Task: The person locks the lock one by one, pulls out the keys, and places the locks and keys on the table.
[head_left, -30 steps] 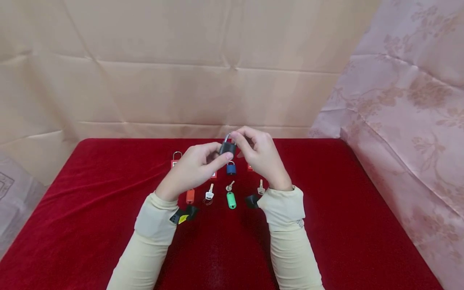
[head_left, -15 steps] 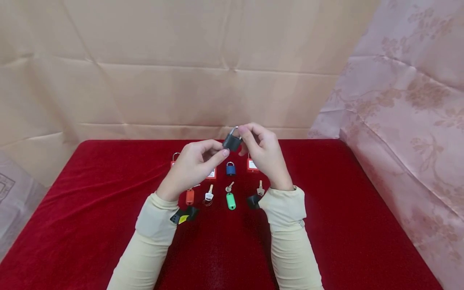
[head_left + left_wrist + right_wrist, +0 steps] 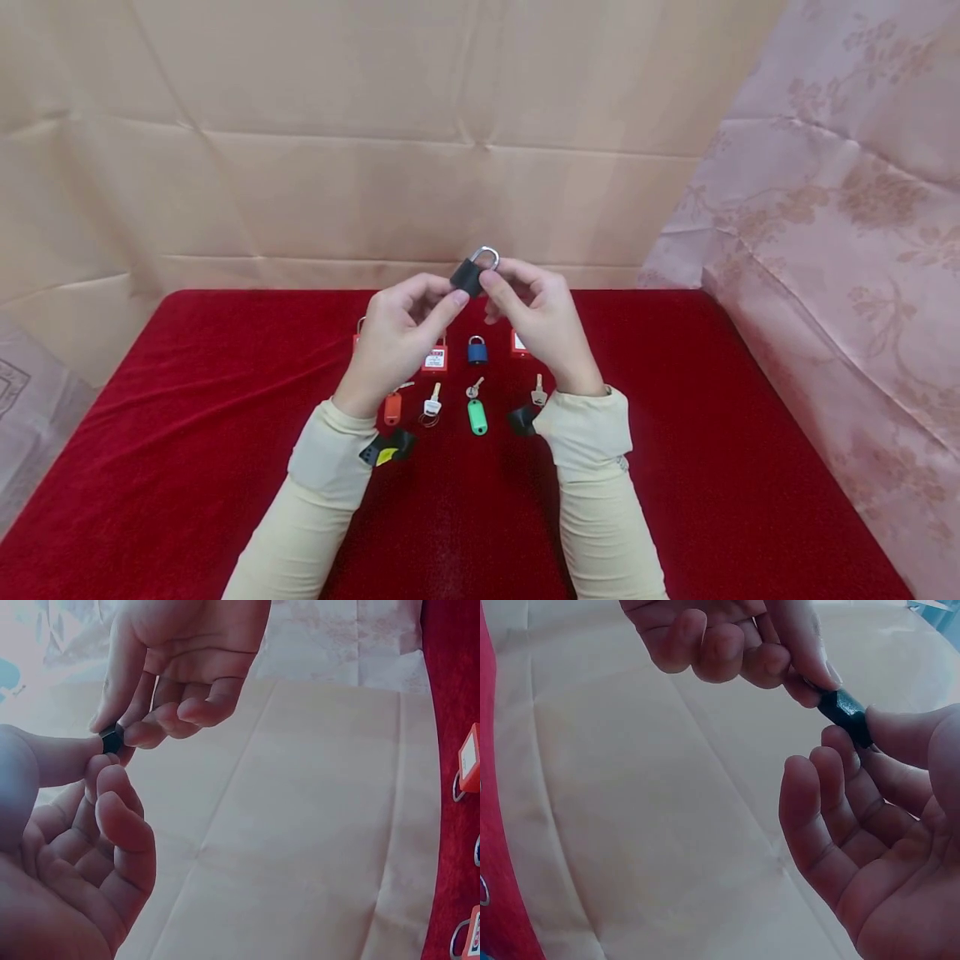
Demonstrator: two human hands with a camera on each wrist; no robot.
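A black padlock (image 3: 467, 277) with a silver shackle (image 3: 487, 250) is held up over the far part of the table, tilted so the shackle points up and right. My left hand (image 3: 396, 332) pinches the left side of its body between thumb and fingers. From the other side, my right hand (image 3: 538, 323) pinches the body near the shackle, thumb on the front. In the left wrist view, the underside of the padlock (image 3: 112, 739) shows between both sets of fingertips. The right wrist view shows the dark body (image 3: 845, 716) gripped at both ends.
Below the hands, a blue padlock (image 3: 477, 351) and red padlocks (image 3: 434, 358) lie in a row on the red cloth (image 3: 450, 517). Nearer are keys, one with a green tag (image 3: 477, 417), one with an orange tag (image 3: 393, 408), and a key (image 3: 432, 406) on a ring.
The padlock has risen and tilted, its shackle leaning right. My right fingers have moved from the shackle down to the body. My left hand has gone up slightly, still holding the padlock.
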